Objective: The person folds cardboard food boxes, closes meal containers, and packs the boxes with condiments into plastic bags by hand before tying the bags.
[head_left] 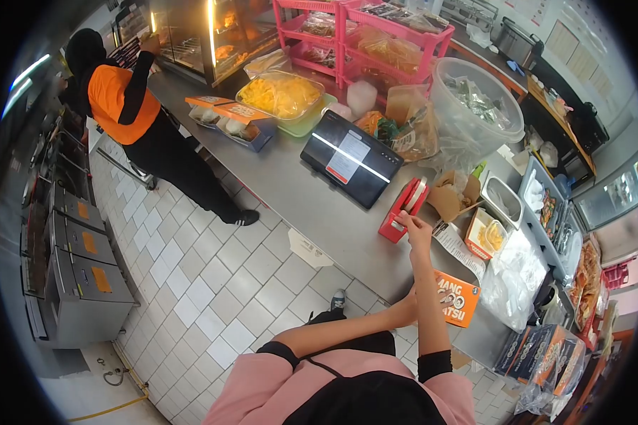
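Note:
My right hand reaches forward, its fingers pinched at the near end of a red tape dispenser on the steel counter. Any strip of tape between the fingers is too fine to make out. Crossing beneath my right forearm, my left hand grips the left side of an orange takeaway box with white and black lettering. Its fingers are mostly hidden. A printed receipt lies just beyond the box. Left of the dispenser stands a tablet with a lit screen.
A tray of yellow food, an open box of wrapped items, pink racks and a big clear tub line the counter. A plastic bag lies right. A co-worker stands left by the heated cabinet.

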Demonstrator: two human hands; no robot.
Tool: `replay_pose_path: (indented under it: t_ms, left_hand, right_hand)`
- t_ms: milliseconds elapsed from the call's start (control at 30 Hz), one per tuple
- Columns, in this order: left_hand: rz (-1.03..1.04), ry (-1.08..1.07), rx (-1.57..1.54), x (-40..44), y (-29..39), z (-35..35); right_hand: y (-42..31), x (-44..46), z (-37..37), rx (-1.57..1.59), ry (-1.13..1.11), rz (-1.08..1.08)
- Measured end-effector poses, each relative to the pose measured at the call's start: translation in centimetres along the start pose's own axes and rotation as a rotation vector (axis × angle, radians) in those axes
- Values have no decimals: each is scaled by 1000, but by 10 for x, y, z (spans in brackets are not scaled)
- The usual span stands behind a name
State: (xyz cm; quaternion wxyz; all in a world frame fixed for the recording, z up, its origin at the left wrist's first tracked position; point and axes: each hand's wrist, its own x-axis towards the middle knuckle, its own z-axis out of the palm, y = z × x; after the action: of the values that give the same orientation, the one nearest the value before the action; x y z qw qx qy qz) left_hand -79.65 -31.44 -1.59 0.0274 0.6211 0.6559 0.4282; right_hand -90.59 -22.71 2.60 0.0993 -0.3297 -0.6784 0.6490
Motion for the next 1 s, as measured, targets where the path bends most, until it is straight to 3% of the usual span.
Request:
replay_pose_path:
  t_ms: [133, 200, 233, 500, 567, 633, 733, 900, 967, 1000]
  left_hand:
    - [0, 35, -87, -1, 7, -13]
    - [11, 22, -80, -2, 5, -12]
    - [11, 17, -78, -3, 4, -12]
    - [28, -13, -74, -7, 6, -13]
    - [23, -26, -61, -8, 5, -12]
    - [22, -41, -33, -8, 2, -11]
    - [9, -78, 50, -6, 2, -5]
    - [-18, -191, 272, 1, -2, 8]
    - [-32, -110, 287, 4, 0, 8]
    - [-41, -29, 300, 5, 1, 9]
  right_hand:
    - [2, -4, 8, 110, 39, -33]
    - [-11, -21, 15, 141, 190, -245]
    - [-15, -31, 16, 138, 188, -241]
    - [55, -40, 23, -34, 112, -149]
    - [57, -40, 15, -87, 149, -118]
    - [55, -49, 6, -229, 35, -186]
    - [26, -89, -13, -177, -50, -220]
    - [17, -151, -101, -124, 224, -184]
    - [34, -170, -128, -114, 303, -131]
    - [46, -179, -139, -82, 367, 6]
